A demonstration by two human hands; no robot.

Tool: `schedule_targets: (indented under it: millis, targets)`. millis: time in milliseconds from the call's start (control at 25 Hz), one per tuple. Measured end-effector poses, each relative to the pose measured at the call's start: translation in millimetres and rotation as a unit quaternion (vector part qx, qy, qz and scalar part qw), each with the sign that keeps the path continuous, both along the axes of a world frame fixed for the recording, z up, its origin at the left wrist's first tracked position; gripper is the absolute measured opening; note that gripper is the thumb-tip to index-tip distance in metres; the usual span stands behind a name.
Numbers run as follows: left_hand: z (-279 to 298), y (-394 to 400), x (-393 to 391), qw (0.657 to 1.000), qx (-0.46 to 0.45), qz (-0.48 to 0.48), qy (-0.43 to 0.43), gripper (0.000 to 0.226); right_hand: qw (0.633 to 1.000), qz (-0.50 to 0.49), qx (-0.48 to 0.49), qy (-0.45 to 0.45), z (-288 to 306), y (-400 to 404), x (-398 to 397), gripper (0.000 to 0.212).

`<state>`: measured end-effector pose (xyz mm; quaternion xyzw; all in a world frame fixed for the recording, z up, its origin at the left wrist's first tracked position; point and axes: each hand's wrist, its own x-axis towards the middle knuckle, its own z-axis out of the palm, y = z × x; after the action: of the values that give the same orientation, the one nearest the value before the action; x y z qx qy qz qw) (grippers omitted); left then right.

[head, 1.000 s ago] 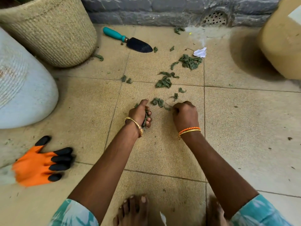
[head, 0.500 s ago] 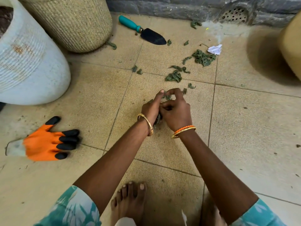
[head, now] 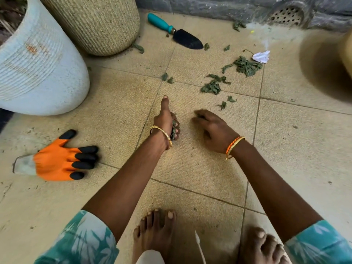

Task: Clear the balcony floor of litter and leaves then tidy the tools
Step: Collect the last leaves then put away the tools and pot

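My left hand (head: 167, 122) hovers over the tiled floor with its fingers curled round a wad of green leaves (head: 173, 128), thumb pointing away from me. My right hand (head: 213, 128) is beside it, palm down, fingers loosely bent and holding nothing, blurred at the tips. Loose green leaves lie ahead in clumps: a small pair (head: 226, 102), a middle clump (head: 211, 87) and a bigger pile (head: 246, 66). A crumpled white paper scrap (head: 261, 56) lies by that pile. A teal-handled trowel (head: 177, 33) rests near the wall. An orange and black glove (head: 62, 161) lies at the left.
A white ribbed pot (head: 38, 69) and a woven tan pot (head: 99, 21) stand at the upper left. Another tan pot (head: 348, 50) is at the right edge. A floor drain (head: 287, 14) sits in the grey wall base. My bare feet (head: 154, 231) are near the bottom.
My hands were together passing leaves into the left one; now they have parted, the right hand drawn away empty. The view has tilted further down and to the left.
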<state>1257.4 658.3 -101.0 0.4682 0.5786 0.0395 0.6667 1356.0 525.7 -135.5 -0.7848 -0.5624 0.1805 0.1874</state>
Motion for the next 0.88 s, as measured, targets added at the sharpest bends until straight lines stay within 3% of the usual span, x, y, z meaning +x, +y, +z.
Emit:
schedule_targets:
  millis: [240, 400, 600, 680, 760, 880]
  targets:
    - [-4, -11, 8, 0.999, -0.033, -0.018, -0.021, 0.038, 0.993, -0.104, 0.059, -0.007, -10, -59, -22, 0.052]
    - [-5, -13, 14, 0.998, -0.037, -0.050, -0.014, 0.037, 0.966, -0.198, 0.156, -0.062, -15, -66, -28, 0.030]
    - [0, -15, 10, 0.994, -0.048, -0.094, -0.041, 0.028, 0.961, -0.268, 0.074, -0.013, 1, -43, -16, 0.016]
    - [3, -15, 10, 0.991, -0.058, -0.110, -0.054, 0.028, 0.953, -0.301, 0.043, 0.000, 8, -36, -11, 0.027]
    - [4, -17, 10, 0.987, -0.074, -0.125, -0.062, 0.028, 0.934, -0.344, 0.058, 0.070, 18, -33, -7, 0.036]
    - [8, -25, 14, 0.983, -0.069, -0.160, -0.056, 0.038, 0.878, -0.389, 0.125, 0.249, 32, -31, -6, 0.039]
